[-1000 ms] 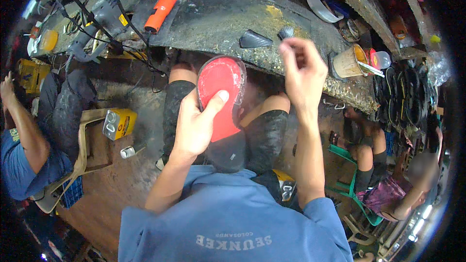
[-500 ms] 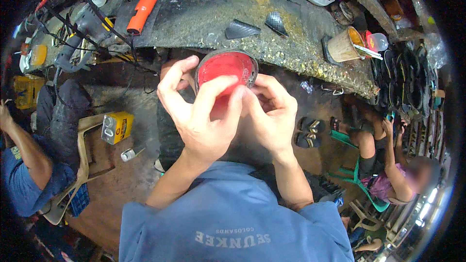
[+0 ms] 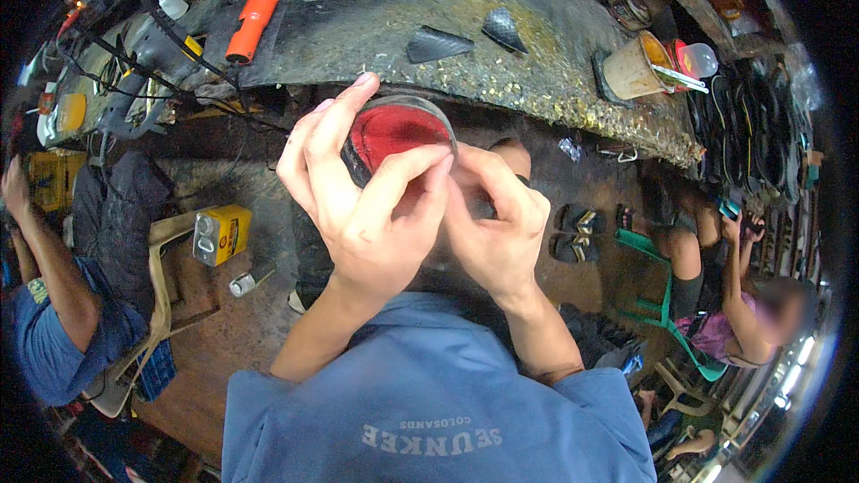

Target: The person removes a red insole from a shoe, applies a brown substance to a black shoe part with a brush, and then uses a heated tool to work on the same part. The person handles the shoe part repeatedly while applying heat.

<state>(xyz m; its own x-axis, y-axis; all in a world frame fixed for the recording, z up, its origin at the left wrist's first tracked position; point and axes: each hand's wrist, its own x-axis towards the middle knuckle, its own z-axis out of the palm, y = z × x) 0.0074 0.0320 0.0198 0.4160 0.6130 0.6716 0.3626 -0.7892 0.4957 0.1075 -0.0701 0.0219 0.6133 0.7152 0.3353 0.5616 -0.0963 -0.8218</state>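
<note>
Between my hands is a rounded red piece with a dark rim, like the end of a sandal sole; its lower part is hidden by my fingers. My left hand wraps its left side, thumb and index finger pinched at the near right edge and the other fingers stretched up along the rim. Right beside that pinch, my right hand grips the same edge between thumb and fingertips. The piece is tilted, held up in front of the bench edge.
On the worn workbench lie two black scraps and an orange tool. A glue-stained pot with a brush stands at right. A yellow can is on the floor. People sit at left and right.
The red piece has turned and tipped, so its dark outer edge shows more at the right. My left fingers have shifted up along it; both hands still hold it.
</note>
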